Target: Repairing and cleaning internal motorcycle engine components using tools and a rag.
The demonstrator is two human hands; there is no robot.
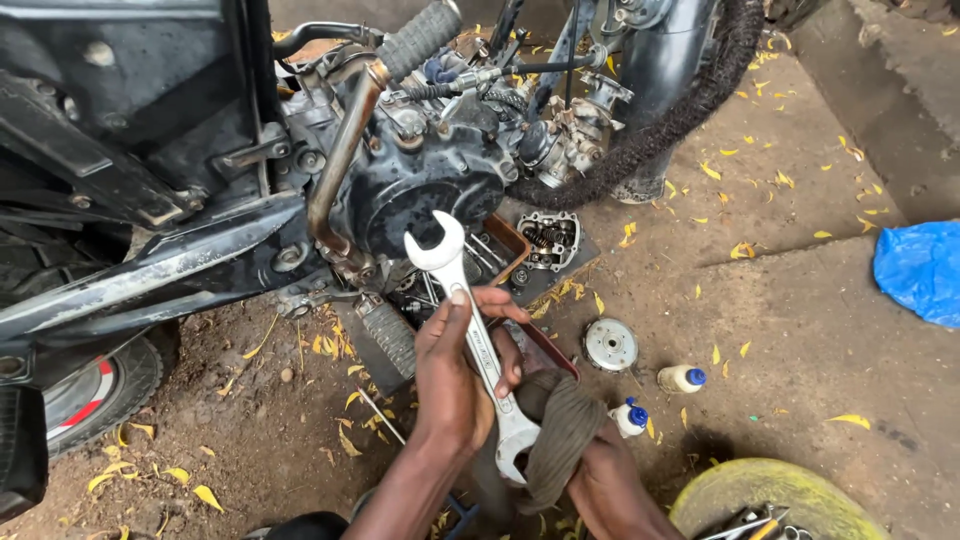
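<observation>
Steel double-ended spanner (478, 345), rigid, weighty, likely oily-slick, sits upright just below the engine case (420, 195), left hand (455, 375) clamped round its shank, right hand (600, 480) closed on a soft rag (558, 425) at its lower jaw.

Two small bottles on ground, both right of round metal disc (611, 344). First small bottle (682, 378) lies on side just right of disc: pale body, blue cap. Second small bottle (630, 417) below disc: white, blue cap. Blue plastic bag (920, 270) far right of disc, crumpled.
</observation>
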